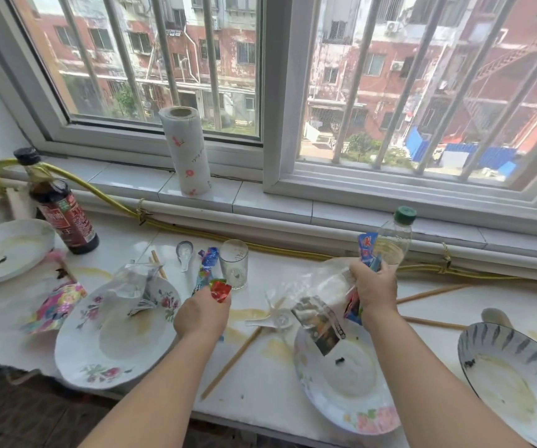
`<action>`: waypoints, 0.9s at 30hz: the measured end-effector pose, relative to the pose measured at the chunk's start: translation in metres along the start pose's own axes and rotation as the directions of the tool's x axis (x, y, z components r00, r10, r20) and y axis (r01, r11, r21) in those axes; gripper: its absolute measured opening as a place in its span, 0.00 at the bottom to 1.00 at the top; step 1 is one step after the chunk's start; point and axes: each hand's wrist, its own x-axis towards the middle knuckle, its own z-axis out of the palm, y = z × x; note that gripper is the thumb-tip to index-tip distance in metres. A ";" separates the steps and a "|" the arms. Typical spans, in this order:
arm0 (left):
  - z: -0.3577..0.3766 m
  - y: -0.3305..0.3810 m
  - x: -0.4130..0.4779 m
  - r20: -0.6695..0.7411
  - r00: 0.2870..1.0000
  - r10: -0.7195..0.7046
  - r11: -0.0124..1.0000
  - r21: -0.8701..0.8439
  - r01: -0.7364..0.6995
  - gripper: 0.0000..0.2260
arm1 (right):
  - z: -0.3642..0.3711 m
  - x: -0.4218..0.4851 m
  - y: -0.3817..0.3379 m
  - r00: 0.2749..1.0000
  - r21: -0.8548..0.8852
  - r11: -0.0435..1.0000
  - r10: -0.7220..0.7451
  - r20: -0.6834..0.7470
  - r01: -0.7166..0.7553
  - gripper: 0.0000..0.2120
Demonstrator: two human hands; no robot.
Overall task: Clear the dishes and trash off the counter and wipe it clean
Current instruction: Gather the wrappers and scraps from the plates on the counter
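Trash bunch [317, 318] fills the gripping right hand [374, 287]; left hand [202, 313] pinches a red packet [221, 290]; overfilling could spill pieces onto the worktop [260, 383].

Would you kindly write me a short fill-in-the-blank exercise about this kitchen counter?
The paper towel roll stands on the ____.
The left hand pinches a ____ wrapper.
The right hand grips a plastic bag in front of a clear bottle with a ____ cap.
Missing words: windowsill, red, green.

Paper roll [185, 150] on the sill [270, 206] (behind the glass [234, 263]), sauce bottle [63, 215] far left
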 end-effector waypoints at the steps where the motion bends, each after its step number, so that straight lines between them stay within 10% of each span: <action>1: -0.001 0.000 0.003 -0.023 1.000 -0.001 0.999 -0.039 0.001 0.11 | 0.003 0.000 0.001 0.999 -0.015 1.000 0.021 0.031 -0.020 0.05; 6: -0.011 0.001 0.019 -0.064 0.998 -0.010 0.965 -0.260 -0.007 0.04 | 0.011 0.001 0.003 0.998 -0.052 0.999 0.010 0.065 -0.007 0.07; 18: 0.010 0.012 0.061 0.107 0.993 -0.047 0.996 0.083 0.038 0.23 | -0.004 0.006 -0.013 0.993 0.005 0.998 -0.064 0.102 0.064 0.12; 27: 0.003 0.017 0.073 0.027 0.993 -0.112 0.968 -0.225 0.116 0.11 | 0.014 0.002 -0.010 0.989 0.021 0.999 -0.049 0.140 0.047 0.10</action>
